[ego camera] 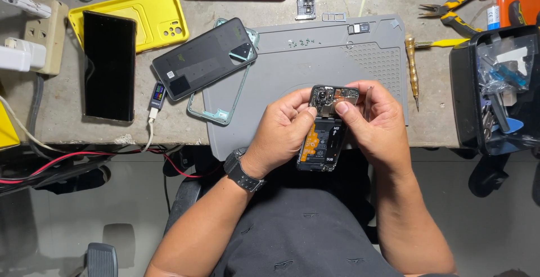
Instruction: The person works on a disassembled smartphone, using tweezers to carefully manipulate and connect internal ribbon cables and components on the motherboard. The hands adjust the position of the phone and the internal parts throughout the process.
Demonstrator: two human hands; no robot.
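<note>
An opened smartphone [325,136] with its back off shows a black battery, orange flex cable and camera module. My left hand [284,130], with a black watch on its wrist, grips the phone's left side, thumb on the upper board. My right hand [374,119] holds the phone's right upper edge and also pinches thin metal tweezers [369,94] that stick up behind the fingers. Both hands hold the phone above the front edge of a grey work mat [315,57].
A dark phone back cover [205,57] lies on a teal frame [222,114] left of the mat. Also at left: a black phone [109,66], a yellow case [152,15], a power strip [42,32]. At right: a brass screwdriver [412,68], yellow pliers [455,7], a black parts bin [495,85].
</note>
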